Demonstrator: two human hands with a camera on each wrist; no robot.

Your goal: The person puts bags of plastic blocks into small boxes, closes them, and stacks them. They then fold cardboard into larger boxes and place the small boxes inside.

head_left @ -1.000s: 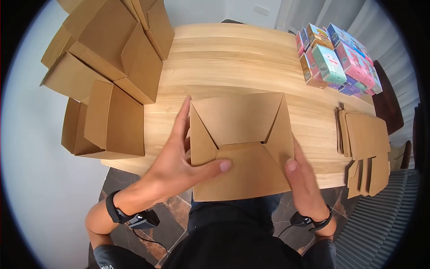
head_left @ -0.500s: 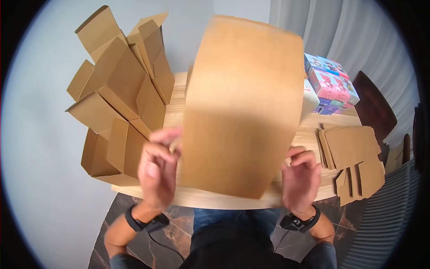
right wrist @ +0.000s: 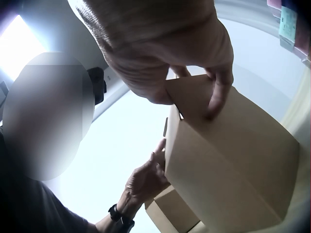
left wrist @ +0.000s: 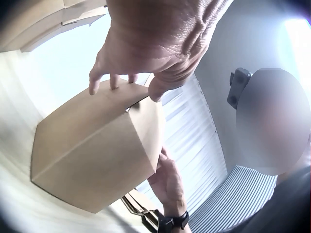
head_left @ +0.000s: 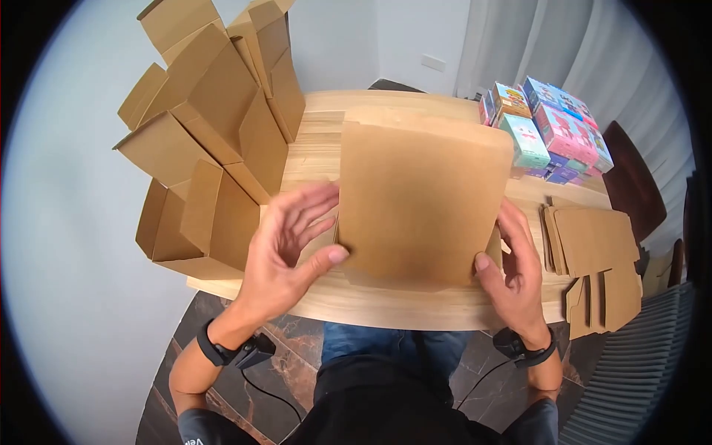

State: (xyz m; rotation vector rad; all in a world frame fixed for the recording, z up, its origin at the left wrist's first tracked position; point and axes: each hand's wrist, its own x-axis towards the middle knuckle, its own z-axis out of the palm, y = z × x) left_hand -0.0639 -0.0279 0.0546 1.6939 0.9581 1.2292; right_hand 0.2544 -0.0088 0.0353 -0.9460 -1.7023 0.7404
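A brown cardboard box (head_left: pixel 423 200) stands between the two hands over the near part of the table, a plain panel facing up toward the head camera. At its right edge the right hand (head_left: pixel 519 274) grips, thumb on the near side and fingers round the side wall; in the right wrist view the thumb and fingers hold the box's edge (right wrist: pixel 192 97). On the left, the left hand (head_left: pixel 285 248) has its fingers spread along the side, thumb tip right at the corner. In the left wrist view its fingertips (left wrist: pixel 114 82) are at the box's upper edge.
Several opened cardboard boxes (head_left: pixel 196 230) stand on the left of the wooden table (head_left: pixel 326 119). Colourful small boxes (head_left: pixel 567 133) are stacked at the back right. Flat folded cardboard pieces (head_left: pixel 593 237) lie at the right edge, near a dark chair (head_left: pixel 634 178).
The box has turned from showing folded flaps to showing a plain panel. Half a second ago it stood higher with both hands loose beside it; now it is lower and the right hand grips it.
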